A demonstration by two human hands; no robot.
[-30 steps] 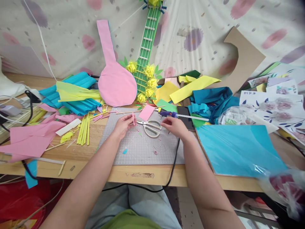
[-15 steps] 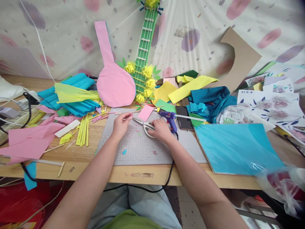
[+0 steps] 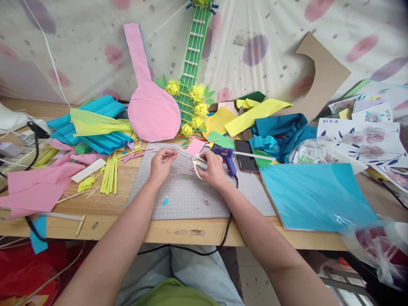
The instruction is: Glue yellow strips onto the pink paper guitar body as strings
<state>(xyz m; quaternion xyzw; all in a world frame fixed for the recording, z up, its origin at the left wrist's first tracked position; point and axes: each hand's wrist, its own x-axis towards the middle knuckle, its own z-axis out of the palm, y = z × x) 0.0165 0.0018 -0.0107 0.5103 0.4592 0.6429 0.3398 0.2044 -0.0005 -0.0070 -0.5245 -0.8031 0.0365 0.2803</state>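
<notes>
Scissors [image 3: 200, 166] with pale handles are held in my right hand [image 3: 213, 169], above the grey cutting mat [image 3: 181, 208]. Their blades point left towards my left hand [image 3: 162, 165], whose fingertips are pinched together; what lies between them is too small to make out. Just behind the blades lies a small pink paper piece [image 3: 195, 146]. To the right of my right hand rests a blue glue gun [image 3: 227, 159] with a white glue stick [image 3: 254, 156] in its back. Tiny pink, green and blue scraps are scattered over the mat.
A pink banjo-shaped piece [image 3: 154, 112] and a green one with strings and yellow flowers [image 3: 191, 63] lean at the back. Right are a phone [image 3: 247, 156] and a blue sheet [image 3: 318, 197]. Yellow strips [image 3: 110, 173] and pink paper [image 3: 35, 189] lie left. The glue gun's black cord [image 3: 227, 229] crosses the table edge.
My right hand has turned and lifted slightly, and the scissors' handles are further apart. My left hand stays pinched close to the blades. The view has shifted a little.
</notes>
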